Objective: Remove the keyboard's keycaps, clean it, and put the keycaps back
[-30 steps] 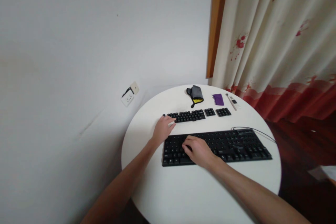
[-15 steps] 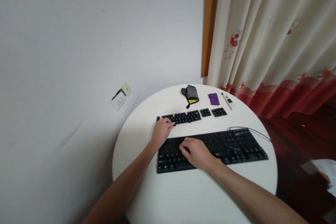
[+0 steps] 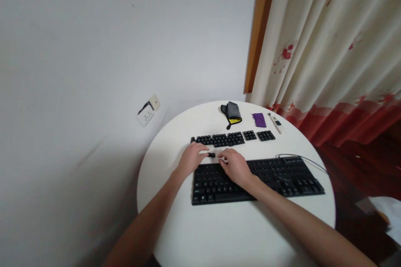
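Left hand (image 3: 191, 159) pinches a keycap (image 3: 211, 155) just behind the keyboard (image 3: 282, 175), fingertips only since it's tiny. Right hand (image 3: 235, 167) meets it there, can't tell its grip.

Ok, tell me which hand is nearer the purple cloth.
Right. The right hand sits on the upper edge of the keyboard, nearer the viewer and left of the purple cloth; the left hand lies farther left, beside the keyboard's corner.
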Demonstrator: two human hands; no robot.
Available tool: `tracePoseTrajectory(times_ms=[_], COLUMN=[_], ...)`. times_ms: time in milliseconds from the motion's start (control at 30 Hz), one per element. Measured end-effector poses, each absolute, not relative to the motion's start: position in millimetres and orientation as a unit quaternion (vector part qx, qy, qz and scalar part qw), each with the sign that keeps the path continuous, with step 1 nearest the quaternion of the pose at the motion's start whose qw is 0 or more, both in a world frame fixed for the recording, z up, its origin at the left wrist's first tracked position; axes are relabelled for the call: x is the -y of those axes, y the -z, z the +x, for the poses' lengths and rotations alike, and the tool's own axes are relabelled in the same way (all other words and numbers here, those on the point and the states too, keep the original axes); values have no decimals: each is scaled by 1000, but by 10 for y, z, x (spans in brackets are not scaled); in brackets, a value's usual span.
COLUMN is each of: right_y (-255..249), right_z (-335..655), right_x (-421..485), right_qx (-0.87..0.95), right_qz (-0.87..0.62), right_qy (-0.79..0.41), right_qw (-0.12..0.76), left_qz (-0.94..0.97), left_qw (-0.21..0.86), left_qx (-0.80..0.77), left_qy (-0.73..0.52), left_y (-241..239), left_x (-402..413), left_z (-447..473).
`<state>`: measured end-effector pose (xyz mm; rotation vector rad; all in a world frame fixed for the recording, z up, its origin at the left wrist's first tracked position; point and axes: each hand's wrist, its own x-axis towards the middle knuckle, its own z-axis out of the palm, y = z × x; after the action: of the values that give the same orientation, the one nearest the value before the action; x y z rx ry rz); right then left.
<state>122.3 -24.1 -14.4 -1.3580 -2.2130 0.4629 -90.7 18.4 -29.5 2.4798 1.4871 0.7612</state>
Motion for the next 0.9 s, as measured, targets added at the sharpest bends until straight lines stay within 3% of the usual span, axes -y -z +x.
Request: tracePoseTrajectory(times_ms=[267,467,900], right_y=[188,190,241], right_z=[910,992,1831], right_x=[-66,-65,325], right_qx=[836,828,750], right_qz=[-513,-524,-505], right_qy=[-127,-131,-232], right_qw=[150,150,359], left_qz=[837,830,797], left_qw=[80,100,277], left_qx=[-494,-501,-453], left_qy=[-221,-226,-288], left_y=[329,333,169], left_x=[-170,-153,485], left_z=[-863,-827,-497])
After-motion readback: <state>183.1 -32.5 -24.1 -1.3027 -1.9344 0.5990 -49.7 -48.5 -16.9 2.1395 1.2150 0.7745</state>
